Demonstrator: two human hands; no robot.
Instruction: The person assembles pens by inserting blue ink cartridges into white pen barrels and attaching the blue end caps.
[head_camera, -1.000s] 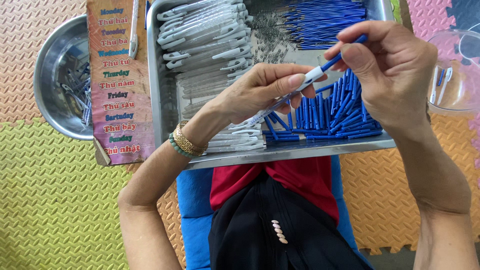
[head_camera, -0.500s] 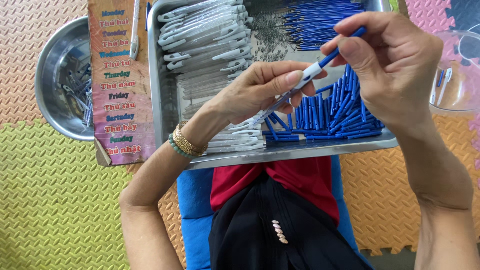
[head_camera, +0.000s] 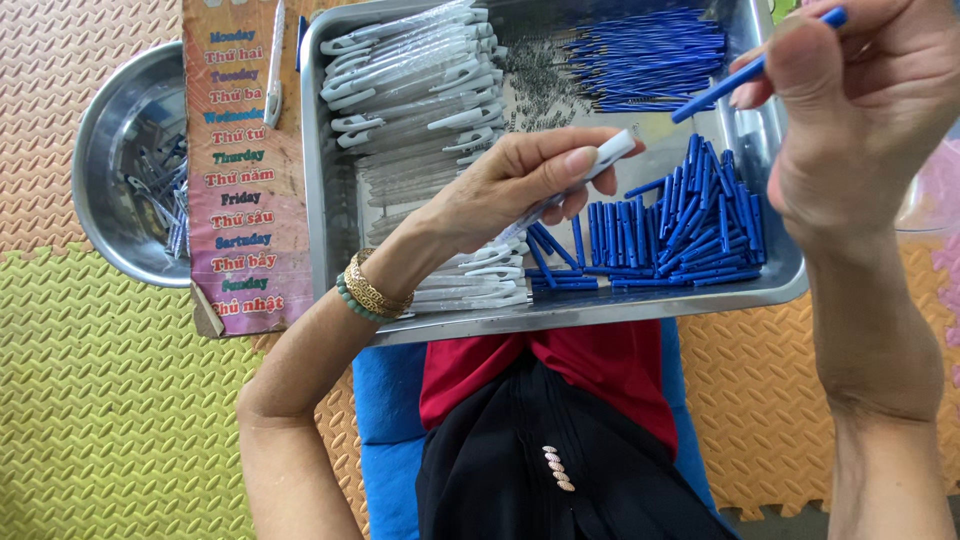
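My left hand (head_camera: 520, 185) holds a white pen barrel (head_camera: 585, 178) over the steel tray (head_camera: 600, 305), its open end pointing up right. My right hand (head_camera: 860, 110) is raised at the upper right and pinches a blue pen part (head_camera: 745, 75), held apart from the white barrel. Under the hands lie a heap of blue pen parts (head_camera: 680, 235), a stack of white pen barrels (head_camera: 420, 70), thin blue refills (head_camera: 650, 50) and a scatter of small metal springs (head_camera: 535, 85). A gold and green bracelet (head_camera: 372, 290) is on my left wrist.
A round steel bowl (head_camera: 105, 150) with several finished pens stands at the left. A printed cardboard sheet (head_camera: 240, 170) lies between bowl and tray. Foam puzzle mats (head_camera: 110, 400) cover the floor. My lap, in red and black cloth on a blue cushion (head_camera: 385, 420), is below the tray.
The blue part was joined to the white barrel's tip earlier; now my right hand has lifted up and right, and the two pieces are apart.
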